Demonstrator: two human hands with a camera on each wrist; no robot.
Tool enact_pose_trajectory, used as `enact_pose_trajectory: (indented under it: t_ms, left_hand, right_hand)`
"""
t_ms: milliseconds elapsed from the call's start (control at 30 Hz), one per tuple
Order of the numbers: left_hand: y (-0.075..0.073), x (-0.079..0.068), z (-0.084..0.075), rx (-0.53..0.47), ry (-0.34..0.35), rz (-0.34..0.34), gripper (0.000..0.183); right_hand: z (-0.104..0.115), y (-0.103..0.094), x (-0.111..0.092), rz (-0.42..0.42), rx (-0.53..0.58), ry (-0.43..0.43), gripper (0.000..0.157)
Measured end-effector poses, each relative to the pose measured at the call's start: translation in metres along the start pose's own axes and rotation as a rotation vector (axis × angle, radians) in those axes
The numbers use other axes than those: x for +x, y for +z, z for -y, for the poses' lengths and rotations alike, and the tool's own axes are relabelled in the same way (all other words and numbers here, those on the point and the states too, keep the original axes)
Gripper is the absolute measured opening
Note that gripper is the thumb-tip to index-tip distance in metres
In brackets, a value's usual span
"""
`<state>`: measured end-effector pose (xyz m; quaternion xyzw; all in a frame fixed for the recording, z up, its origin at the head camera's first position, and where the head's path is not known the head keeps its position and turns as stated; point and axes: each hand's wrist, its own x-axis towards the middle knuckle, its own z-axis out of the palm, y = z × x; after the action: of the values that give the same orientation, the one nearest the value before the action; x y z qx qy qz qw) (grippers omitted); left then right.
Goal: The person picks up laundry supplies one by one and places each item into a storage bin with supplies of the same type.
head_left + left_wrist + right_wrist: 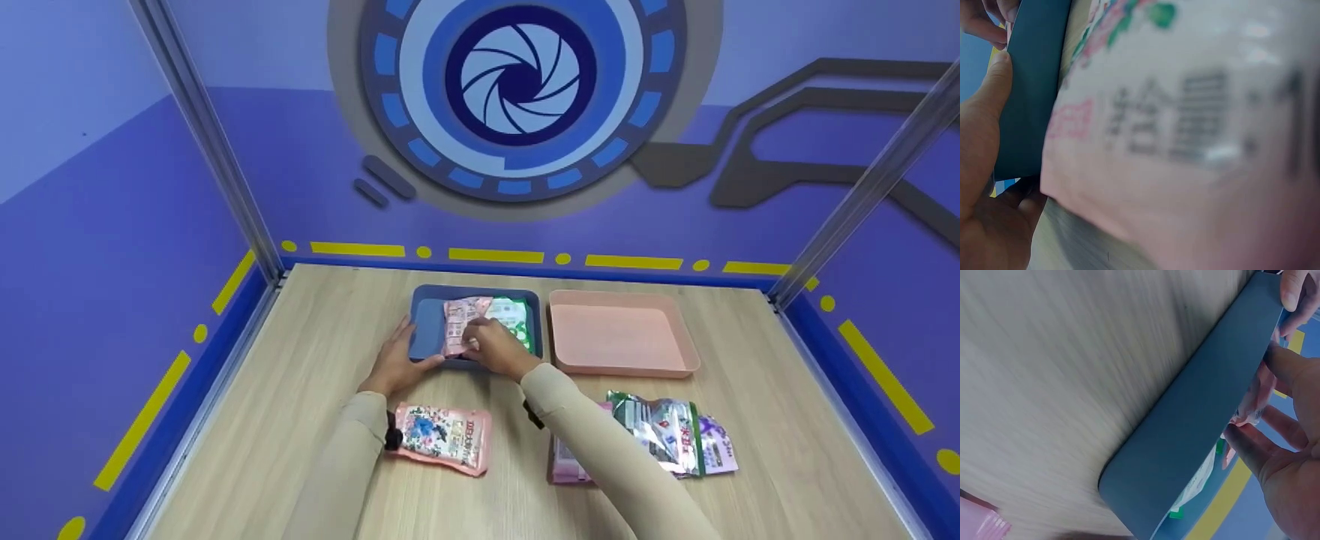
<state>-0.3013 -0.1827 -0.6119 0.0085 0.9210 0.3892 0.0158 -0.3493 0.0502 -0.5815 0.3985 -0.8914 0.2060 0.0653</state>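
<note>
A dark blue tray (427, 307) holds a pink printed packet (457, 319) and a green-and-white packet (517, 311), side by side. My right hand (499, 346) reaches over the tray's front rim and pinches the pink packet with bent fingers, as the right wrist view shows too. At the tray's front left corner rests my left hand (397, 360); its thumb lies along the front rim and its straight fingers touch the left side. Nearest to the left wrist, a pink-edged flowered packet (446, 439) lies on the table, filling much of the left wrist view.
To the right of the blue tray stands a bare pink tray (622, 334). Several packets lie in front of it, among them a silver-and-green packet (664, 431) and a purple packet (718, 446), partly behind the right forearm. Walls enclose the wooden table (772, 390).
</note>
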Motion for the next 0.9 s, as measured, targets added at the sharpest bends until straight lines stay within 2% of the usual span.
enact_pose_trajectory:
  t_ms: [333,633,900]
  left_hand:
    - [0.0017,0.0005,-0.0001,0.015,-0.003,0.003,0.099]
    - [0.0026,0.004,0.0016,0.015,-0.027,0.015,0.101]
    - [0.0025,0.0044,0.002,0.005,-0.012,0.001,0.1]
  right_hand:
    - [-0.0007,0.0016,-0.0024,0.013,0.008,-0.02,0.014]
    - [-0.0004,0.0003,-0.0028,0.075,-0.008,0.048,0.018]
    - [-0.0012,0.0008,-0.0055,0.071,-0.015,0.065,0.02]
